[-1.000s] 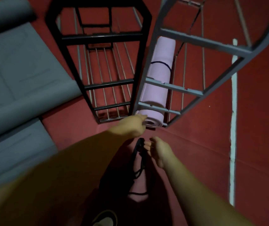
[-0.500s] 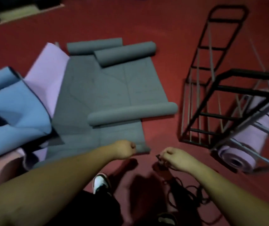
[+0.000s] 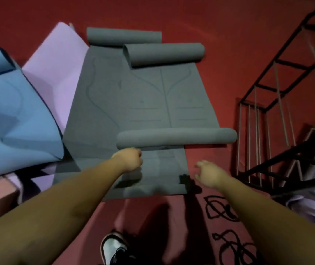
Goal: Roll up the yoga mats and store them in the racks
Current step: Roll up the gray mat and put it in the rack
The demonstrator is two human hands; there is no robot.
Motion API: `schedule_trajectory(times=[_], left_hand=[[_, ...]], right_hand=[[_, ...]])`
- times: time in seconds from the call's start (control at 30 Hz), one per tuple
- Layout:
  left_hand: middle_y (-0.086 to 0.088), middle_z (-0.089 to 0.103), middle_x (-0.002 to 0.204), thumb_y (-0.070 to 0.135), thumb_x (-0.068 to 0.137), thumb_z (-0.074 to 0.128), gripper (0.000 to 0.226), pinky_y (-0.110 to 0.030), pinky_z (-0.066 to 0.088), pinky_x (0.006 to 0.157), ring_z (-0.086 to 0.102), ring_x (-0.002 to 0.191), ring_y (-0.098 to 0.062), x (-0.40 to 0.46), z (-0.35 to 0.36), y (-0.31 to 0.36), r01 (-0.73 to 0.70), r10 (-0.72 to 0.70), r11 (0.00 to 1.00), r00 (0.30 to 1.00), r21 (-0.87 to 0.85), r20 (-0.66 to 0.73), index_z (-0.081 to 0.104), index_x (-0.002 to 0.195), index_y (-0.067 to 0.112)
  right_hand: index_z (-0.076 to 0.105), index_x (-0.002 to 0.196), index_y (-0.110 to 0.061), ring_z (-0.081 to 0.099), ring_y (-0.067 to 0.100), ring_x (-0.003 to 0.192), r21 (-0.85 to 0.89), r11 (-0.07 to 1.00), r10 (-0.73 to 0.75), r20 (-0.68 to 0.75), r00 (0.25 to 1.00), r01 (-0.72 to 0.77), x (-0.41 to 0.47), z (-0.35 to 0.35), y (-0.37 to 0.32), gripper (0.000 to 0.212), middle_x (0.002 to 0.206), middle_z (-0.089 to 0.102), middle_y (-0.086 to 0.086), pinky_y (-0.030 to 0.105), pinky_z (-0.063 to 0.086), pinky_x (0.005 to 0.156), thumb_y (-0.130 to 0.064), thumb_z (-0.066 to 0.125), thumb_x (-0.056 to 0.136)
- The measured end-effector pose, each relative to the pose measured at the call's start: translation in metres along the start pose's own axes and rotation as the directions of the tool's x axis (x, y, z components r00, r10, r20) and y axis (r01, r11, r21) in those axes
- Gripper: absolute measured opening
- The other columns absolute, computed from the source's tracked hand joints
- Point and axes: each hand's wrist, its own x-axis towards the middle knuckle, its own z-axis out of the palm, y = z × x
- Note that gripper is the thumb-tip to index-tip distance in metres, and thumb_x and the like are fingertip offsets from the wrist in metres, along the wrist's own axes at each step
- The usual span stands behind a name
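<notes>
While L hand (image 3: 131, 159) is fisted w/ nothing, R hand (image 3: 208, 174) hangs loose over matte grey mat (image 3: 143, 100).

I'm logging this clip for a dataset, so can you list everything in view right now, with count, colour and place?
Grey mats: at least two, grey, centre floor, overlapping, ends partly rolled.
Lilac mat: one, lilac, unrolled, left of the grey ones.
Blue mat: one, blue, far left, rumpled.
Rolled lilac mat: one, lying in a rack, right edge.
Black rack: one, right.
Straps: black, tangled, floor lower right.
Shoe: one, white and black, bottom centre.
Left hand: fist, above grey mat.
Right hand: fingers spread, empty.
</notes>
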Motion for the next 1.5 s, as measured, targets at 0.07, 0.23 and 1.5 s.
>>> schedule_trajectory(times=[0.07, 0.23, 1.5], left_hand=[[-0.015, 0.051, 0.137, 0.032, 0.096, 0.050, 0.041, -0.038, 0.043, 0.098, 0.051, 0.122, -0.034, 0.039, 0.004, -0.010, 0.011, -0.011, 1.000, 0.994, -0.003, -0.106, 0.054, 0.130, 0.010], [-0.012, 0.019, 0.161, 0.041, 0.089, 0.059, 0.067, -0.044, 0.023, 0.116, 0.021, 0.145, -0.034, 0.117, 0.026, -0.029, -0.011, 0.032, 0.997, 0.956, 0.074, -0.291, 0.037, 0.144, 0.009], [-0.013, 0.060, 0.094, 0.027, 0.090, 0.068, 0.020, -0.040, 0.040, 0.063, 0.057, 0.093, -0.038, -0.325, -0.106, -0.015, -0.092, 0.282, 0.949, 0.681, 0.303, -0.675, 0.064, 0.089, 0.008]], right_hand=[[0.042, 0.143, -0.012, 0.037, 0.031, 0.137, -0.058, 0.998, 0.017, -0.028, 0.999, -0.018, 0.036, -0.001, 0.000, 0.055, 0.148, 0.041, 0.012, 0.039, 0.036, 0.110, -0.037, 0.053, 0.096], [0.029, 0.151, -0.014, 0.026, 0.029, 0.143, -0.105, 0.994, -0.039, -0.144, 0.989, 0.024, 0.117, -0.001, -0.004, 0.068, 0.156, 0.028, 0.009, 0.045, 0.031, 0.111, -0.033, 0.059, 0.093], [0.062, 0.105, -0.013, 0.054, 0.034, 0.096, -0.307, 0.908, -0.420, -0.687, 0.593, 0.286, -0.269, -0.107, -0.043, 0.018, 0.095, 0.061, 0.008, 0.043, 0.045, 0.077, -0.028, 0.059, 0.095]])
